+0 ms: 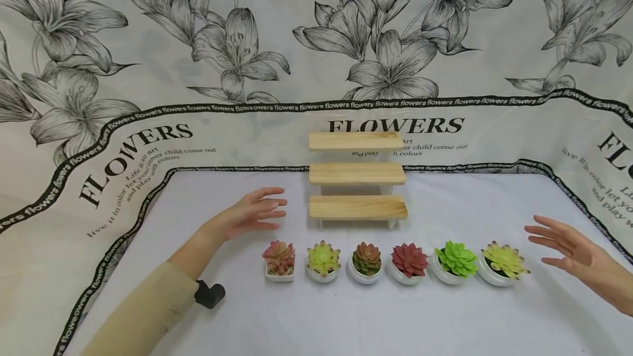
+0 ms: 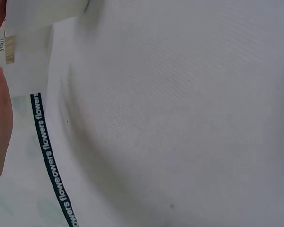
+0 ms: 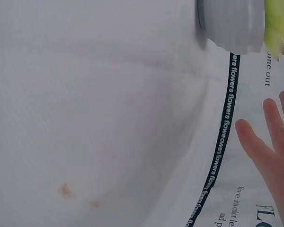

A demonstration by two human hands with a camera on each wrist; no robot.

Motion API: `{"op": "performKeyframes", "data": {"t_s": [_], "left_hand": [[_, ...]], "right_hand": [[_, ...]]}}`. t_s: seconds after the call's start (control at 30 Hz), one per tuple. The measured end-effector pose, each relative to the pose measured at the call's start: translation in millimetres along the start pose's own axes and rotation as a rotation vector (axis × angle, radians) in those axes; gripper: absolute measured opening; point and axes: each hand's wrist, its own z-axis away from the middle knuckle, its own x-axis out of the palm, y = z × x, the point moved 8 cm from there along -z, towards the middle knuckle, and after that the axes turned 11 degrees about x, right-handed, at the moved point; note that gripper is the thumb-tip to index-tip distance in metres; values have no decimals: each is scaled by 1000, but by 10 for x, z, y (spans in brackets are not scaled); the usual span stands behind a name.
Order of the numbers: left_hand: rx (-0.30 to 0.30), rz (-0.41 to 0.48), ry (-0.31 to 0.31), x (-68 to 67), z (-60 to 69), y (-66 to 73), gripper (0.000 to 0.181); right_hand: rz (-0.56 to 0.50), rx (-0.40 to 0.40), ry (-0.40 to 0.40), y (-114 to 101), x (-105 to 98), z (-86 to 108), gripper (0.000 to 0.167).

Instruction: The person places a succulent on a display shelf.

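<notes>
My left hand (image 1: 254, 212) hovers over the table, fingers spread and holding nothing, left of a three-tier wooden shelf (image 1: 358, 207). The pink succulent in a square white pot (image 1: 279, 261) is the plant nearest to it. At the right, my right hand (image 1: 576, 249) is held up with fingers apart and nothing in it. Beside it stands a yellow-green succulent with dark tips (image 1: 504, 260); its white pot (image 3: 234, 23) shows in the right wrist view. Between lie a yellow succulent (image 1: 323, 259), a reddish-green one (image 1: 366, 260), a dark red one (image 1: 409, 260) and a bright green one (image 1: 456, 260).
The potted plants form one row in front of the shelf on a white tablecloth (image 1: 346, 317). A small black object (image 1: 210, 294) is by the left sleeve (image 1: 148, 312). Behind the table hangs a flower-printed cloth (image 1: 277, 136) with a black lettered band.
</notes>
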Motion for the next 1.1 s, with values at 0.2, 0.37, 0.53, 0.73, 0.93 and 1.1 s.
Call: {"op": "performKeyframes", "data": {"t_s": [0.2, 0.37, 0.53, 0.73, 0.93, 1.1], "left_hand": [[10, 15, -33, 109, -175, -88, 54], [16, 34, -49, 187, -297, -173, 55], [42, 56, -17, 244, -405, -236, 54], [28, 74, 15, 289, -462, -268, 59], [-14, 41, 39, 300, -476, -293, 58], [-59, 32, 66, 321, -499, -350, 55]], "right_hand": [[-27, -1, -48, 65, 122, -11, 72], [-37, -22, -53, 102, 147, -30, 78], [-90, -5, -107, 180, 224, -38, 77], [-87, 5, -139, 204, 268, -47, 77], [-85, 43, -180, 222, 344, -95, 78], [-204, 90, -256, 281, 467, -101, 76]]}}
